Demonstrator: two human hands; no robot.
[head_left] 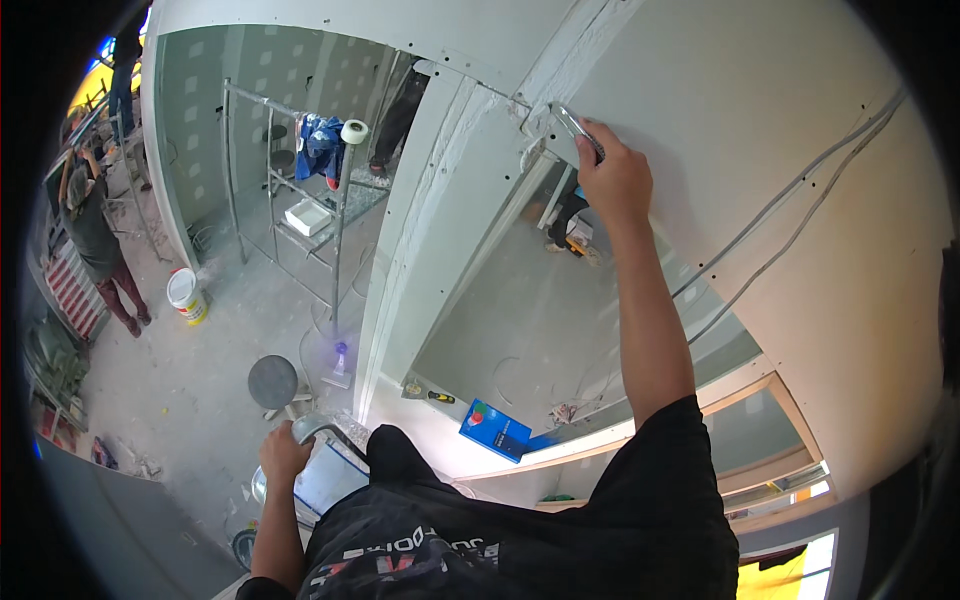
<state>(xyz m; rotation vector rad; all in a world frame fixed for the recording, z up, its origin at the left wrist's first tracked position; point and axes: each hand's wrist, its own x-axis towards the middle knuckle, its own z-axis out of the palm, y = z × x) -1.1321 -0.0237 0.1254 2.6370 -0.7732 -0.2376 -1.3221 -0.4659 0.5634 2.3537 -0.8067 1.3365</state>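
My right hand (615, 175) is raised to the wall and closed around a slim silver hand tool (576, 128) with a dark part near the palm. The tool's tip is at the white plastered joint (540, 125) at the corner of an opening; whether it touches, I cannot tell. Low on the left, my left hand (285, 455) grips a curved grey metal rail (318, 427). Beside that rail is a pale flat surface with a blue edge (330, 478). Screw dots and streaks of white compound mark the wall board (720, 120) around my right hand.
Two grey cables (790, 190) hang across the right wall. A blue box (495, 431) and a yellow-black-handled tool (440, 397) lie on the ledge below. Metal scaffolding (338, 230), a white bucket (186, 295) and a round stool (273, 382) stand left. Other people work nearby, one at far left (95, 235).
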